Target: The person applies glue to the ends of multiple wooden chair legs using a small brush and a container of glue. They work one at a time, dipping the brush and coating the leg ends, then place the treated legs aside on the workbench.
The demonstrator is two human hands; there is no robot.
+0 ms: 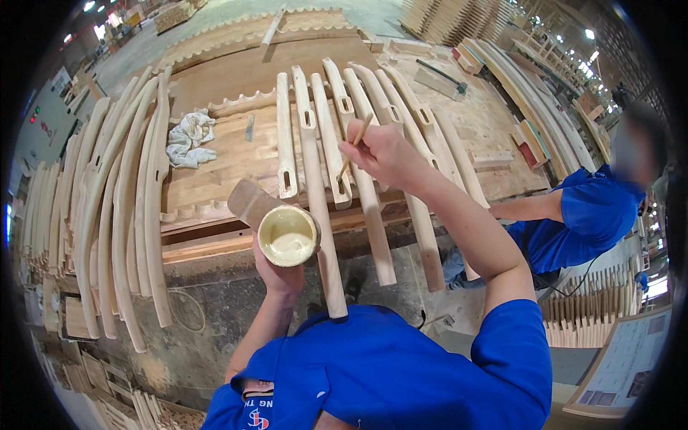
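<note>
My left hand (278, 276) is closed around a cup (288, 236) of creamy pale-yellow liquid, tilted so its inside shows. A flat brown wooden piece (251, 203) sticks out beside the cup's rim; how it is held or attached is hidden. Between the closed fingers of my right hand (383, 152) is a thin wooden stick (364, 129). Its lower tip is at the slot near the near end of a pale wooden bar (326, 136). Several longer slotted wooden bars (317, 186) lie side by side around it, some jutting past the bench's near edge toward me.
A stack of curved wooden bars (118, 186) stands at left. The bench (236, 154) bears scalloped wooden rails, a crumpled white cloth (190, 137) and a black-handled tool (443, 77). At right, a person in a blue shirt (598, 208) stands close to the bench.
</note>
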